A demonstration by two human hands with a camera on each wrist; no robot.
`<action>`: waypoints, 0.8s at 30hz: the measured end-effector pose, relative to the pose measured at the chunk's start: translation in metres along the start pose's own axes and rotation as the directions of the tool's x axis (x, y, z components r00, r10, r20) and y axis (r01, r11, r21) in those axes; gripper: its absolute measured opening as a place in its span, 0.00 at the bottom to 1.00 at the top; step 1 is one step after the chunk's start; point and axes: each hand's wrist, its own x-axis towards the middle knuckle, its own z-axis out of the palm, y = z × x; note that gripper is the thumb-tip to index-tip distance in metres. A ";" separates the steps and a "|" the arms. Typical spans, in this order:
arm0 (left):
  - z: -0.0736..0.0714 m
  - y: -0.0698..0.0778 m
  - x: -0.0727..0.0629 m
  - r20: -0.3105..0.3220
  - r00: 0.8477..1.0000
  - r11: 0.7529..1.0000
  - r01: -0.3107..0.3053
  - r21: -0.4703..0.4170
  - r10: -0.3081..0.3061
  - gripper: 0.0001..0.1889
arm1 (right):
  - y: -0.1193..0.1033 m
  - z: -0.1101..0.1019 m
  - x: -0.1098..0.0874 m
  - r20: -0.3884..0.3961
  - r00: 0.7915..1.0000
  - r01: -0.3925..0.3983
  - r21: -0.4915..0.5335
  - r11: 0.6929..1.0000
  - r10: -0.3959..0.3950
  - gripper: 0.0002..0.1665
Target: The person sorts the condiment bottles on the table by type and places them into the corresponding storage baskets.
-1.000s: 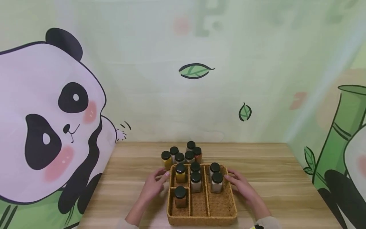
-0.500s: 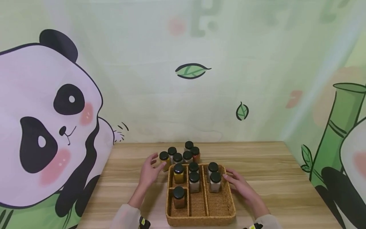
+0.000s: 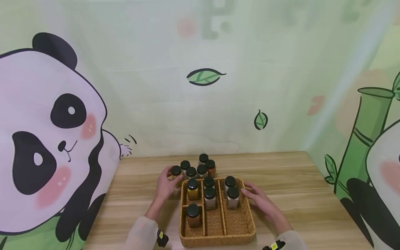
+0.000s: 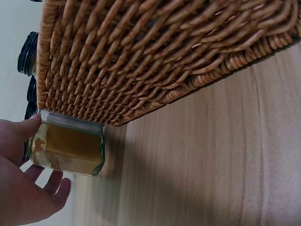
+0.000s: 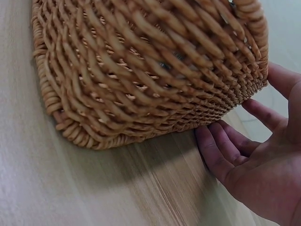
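Note:
My left hand (image 3: 165, 185) is at the left end of a group of spice jars, thumb and fingers around a black-lidded jar of yellow powder (image 4: 68, 146). In the left wrist view, the thumb lies along its upper side near the lid, with the fingers below. This jar stands beside the back left corner of a wicker basket (image 3: 218, 239). My right hand (image 3: 264, 203) touches the basket's back right corner, thumb at the rim and extended fingers against the wall. Inside stand a yellow jar (image 3: 192, 190), a brown jar (image 3: 193, 216) and several pale jars (image 3: 232, 198).
Behind the basket stand more black-lidded jars, among them a reddish one (image 3: 211, 168) and a pale one (image 3: 191, 173). Dividers split the basket into compartments. The wooden table (image 3: 281, 173) ends at a panda-printed backdrop (image 3: 156, 104).
My left hand has left the basket's left rim and moved back to the yellow jar behind it, closing around it. My right hand stays at the basket's corner. The head view has shifted slightly.

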 end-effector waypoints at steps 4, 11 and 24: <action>-0.002 -0.002 0.000 -0.012 1.000 1.000 -0.011 -0.020 0.011 0.30 | 0.000 0.001 -0.001 0.006 1.000 -0.004 0.004 1.000 0.004 0.40; -0.006 -0.013 -0.004 -0.041 0.999 0.996 -0.021 -0.087 0.017 0.29 | -0.001 0.001 -0.001 0.015 1.000 -0.008 0.005 1.000 0.008 0.41; -0.067 0.008 -0.025 0.039 0.991 0.988 -0.125 -0.091 0.129 0.31 | 0.001 0.001 -0.001 0.011 1.000 -0.012 0.007 1.000 0.012 0.41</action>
